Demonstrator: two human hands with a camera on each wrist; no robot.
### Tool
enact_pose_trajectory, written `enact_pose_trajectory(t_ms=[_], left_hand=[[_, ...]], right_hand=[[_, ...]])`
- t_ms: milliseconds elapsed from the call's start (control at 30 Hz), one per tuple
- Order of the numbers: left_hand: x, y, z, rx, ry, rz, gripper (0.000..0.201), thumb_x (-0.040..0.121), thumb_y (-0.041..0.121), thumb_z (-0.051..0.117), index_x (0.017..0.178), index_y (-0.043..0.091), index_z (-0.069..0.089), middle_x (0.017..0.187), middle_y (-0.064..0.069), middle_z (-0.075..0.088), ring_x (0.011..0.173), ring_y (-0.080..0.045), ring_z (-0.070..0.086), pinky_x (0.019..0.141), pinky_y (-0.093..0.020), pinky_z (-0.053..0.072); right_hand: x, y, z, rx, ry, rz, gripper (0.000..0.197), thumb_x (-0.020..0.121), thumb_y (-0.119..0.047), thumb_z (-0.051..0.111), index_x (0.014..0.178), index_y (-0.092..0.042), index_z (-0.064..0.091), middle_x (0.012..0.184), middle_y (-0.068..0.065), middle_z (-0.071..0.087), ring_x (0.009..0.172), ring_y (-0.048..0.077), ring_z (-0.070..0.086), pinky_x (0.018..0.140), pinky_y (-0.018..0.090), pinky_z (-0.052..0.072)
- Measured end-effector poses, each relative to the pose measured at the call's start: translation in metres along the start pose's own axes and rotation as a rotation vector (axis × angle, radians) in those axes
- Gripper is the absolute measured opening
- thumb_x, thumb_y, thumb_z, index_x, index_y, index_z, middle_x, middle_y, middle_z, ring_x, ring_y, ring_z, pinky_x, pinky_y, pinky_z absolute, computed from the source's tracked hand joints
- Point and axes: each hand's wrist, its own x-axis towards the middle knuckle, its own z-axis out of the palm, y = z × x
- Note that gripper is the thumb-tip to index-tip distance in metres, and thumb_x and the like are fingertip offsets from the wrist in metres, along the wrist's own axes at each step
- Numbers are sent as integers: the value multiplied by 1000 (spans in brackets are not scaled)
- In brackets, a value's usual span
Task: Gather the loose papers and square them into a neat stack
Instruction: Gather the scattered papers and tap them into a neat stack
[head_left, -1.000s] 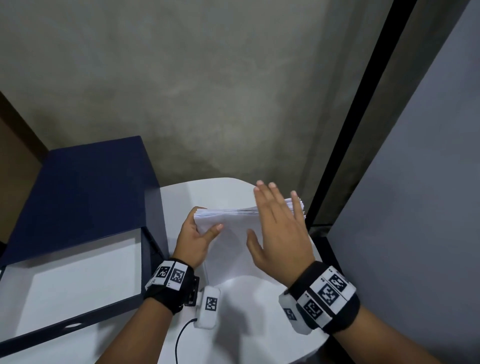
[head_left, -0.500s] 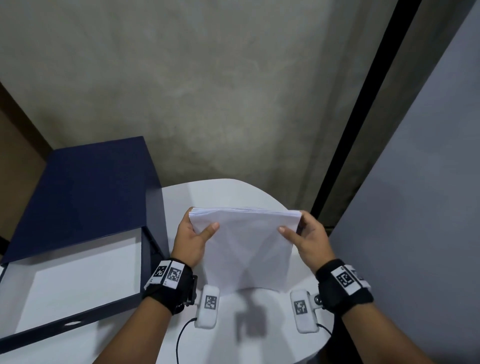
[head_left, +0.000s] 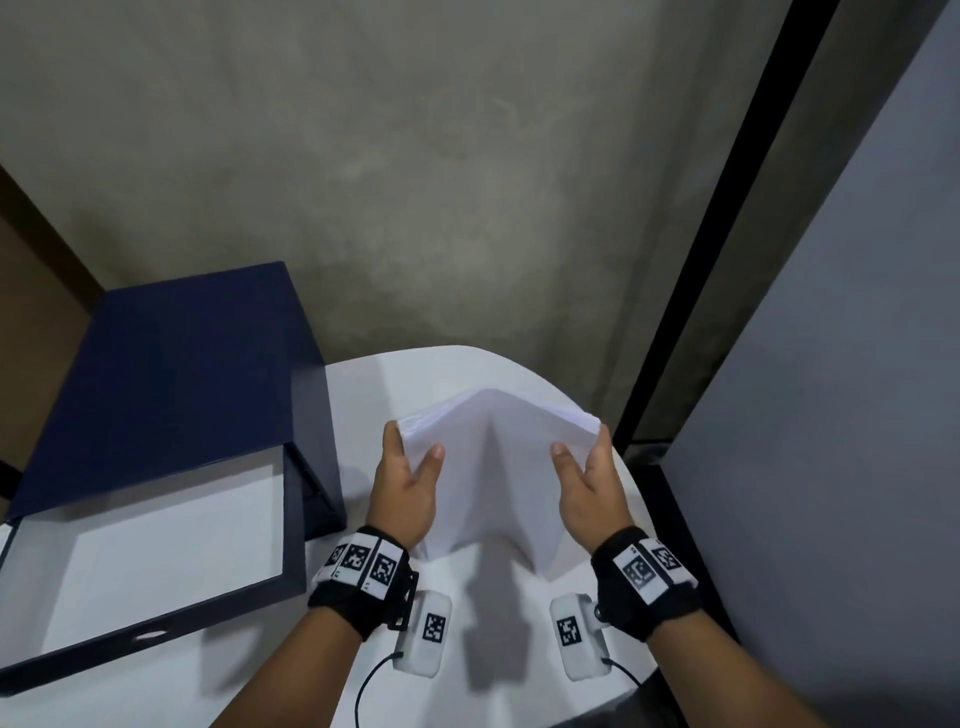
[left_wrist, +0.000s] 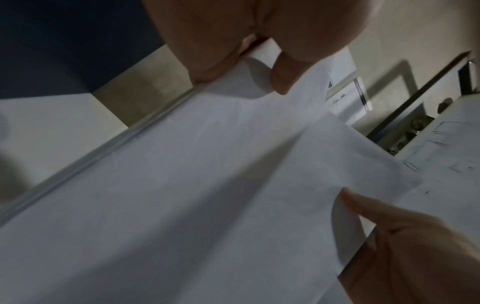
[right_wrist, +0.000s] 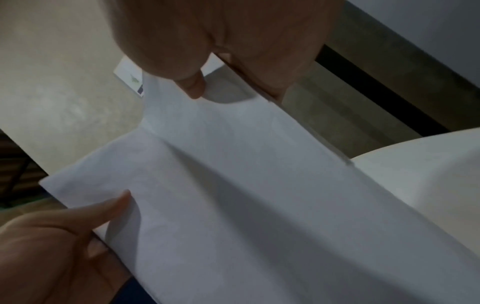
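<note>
A stack of white papers stands on its lower edge on the white table, bowed into a ridge down the middle. My left hand pinches its left side, thumb on the near face and fingers behind. My right hand pinches the right side the same way. In the left wrist view the papers fill the frame, with my left thumb on them. The right wrist view shows the same papers under my right thumb. The fingers behind the stack are hidden.
An open dark blue box with a white lining sits on the left of the table, its lid raised behind it. A grey wall is close beyond the table, and a grey partition stands at the right. The table's right edge is just beside my right wrist.
My right hand went from flat on the sheets to pinching the stack's right side. Both hands then pushed inward, so the flat stack now bows into a central ridge.
</note>
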Motion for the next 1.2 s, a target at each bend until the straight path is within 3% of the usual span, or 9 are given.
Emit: enact_pose_trajectory(t_ms=[200, 267, 367, 533, 767, 967, 1067, 1133, 1200], left_hand=[[5, 10, -5, -22, 86, 38, 73, 85, 38, 58, 144, 9, 26, 136, -10, 55, 127, -25, 53, 108, -44, 41], [4, 1, -5, 4, 73, 0, 72, 85, 36, 59, 143, 9, 28, 133, -12, 57, 123, -27, 55, 106, -46, 43], [-2, -16, -1, 55, 19, -94, 70, 86, 37, 58, 144, 12, 28, 137, -12, 54, 126, -28, 53, 108, -50, 40], [4, -3, 1, 36, 86, -22, 50, 95, 12, 55, 140, 9, 36, 125, -3, 60, 114, -18, 58, 100, -31, 43], [3, -33, -3, 188, -12, -123, 47, 93, 11, 57, 137, 8, 39, 120, -7, 62, 109, -23, 59, 101, -38, 45], [7, -35, -8, 195, -28, -123, 38, 90, 8, 60, 125, 13, 45, 105, 0, 63, 96, -19, 60, 86, -26, 44], [10, -30, -12, 136, -14, -75, 40, 86, 7, 65, 121, 18, 46, 101, 2, 66, 96, -16, 66, 89, -33, 51], [11, -22, -15, 55, 2, -3, 42, 81, 10, 69, 114, 26, 48, 96, 9, 66, 88, -3, 67, 86, -32, 53], [12, -9, -18, -34, 6, 77, 41, 74, 21, 69, 106, 36, 49, 92, 11, 67, 83, -6, 66, 83, -31, 53]], right_hand=[[0, -20, -4, 40, 53, -113, 42, 94, -29, 50, 132, -13, 40, 113, -7, 65, 108, 11, 62, 96, 28, 48], [-3, -12, -4, 41, 21, -58, 31, 99, -21, 50, 129, -24, 41, 115, -4, 64, 107, 4, 61, 98, 30, 45], [-7, 6, 1, -9, -70, 31, 31, 101, -10, 43, 108, -40, 39, 109, -18, 59, 95, -16, 58, 101, 32, 44], [-1, -5, 0, 33, 6, -51, 40, 101, -8, 43, 111, -47, 39, 111, -18, 60, 101, -9, 60, 88, 16, 46], [-8, 16, 1, -65, -90, 29, 28, 100, -8, 43, 115, -28, 31, 102, -20, 57, 94, 7, 60, 74, 9, 44], [-3, 16, -4, -31, -92, 61, 31, 97, -5, 50, 105, -34, 41, 106, -19, 59, 89, -21, 59, 73, 1, 45], [-2, 9, -6, 6, -49, 7, 41, 93, -5, 57, 106, -42, 43, 112, -15, 61, 99, -13, 60, 83, 7, 46], [1, 5, -7, 33, -12, -53, 44, 88, -12, 61, 111, -44, 42, 119, -6, 61, 111, 5, 60, 93, 19, 47], [4, 0, -8, 65, 19, -112, 45, 82, -16, 63, 112, -43, 43, 119, -3, 59, 112, 18, 59, 92, 27, 48]])
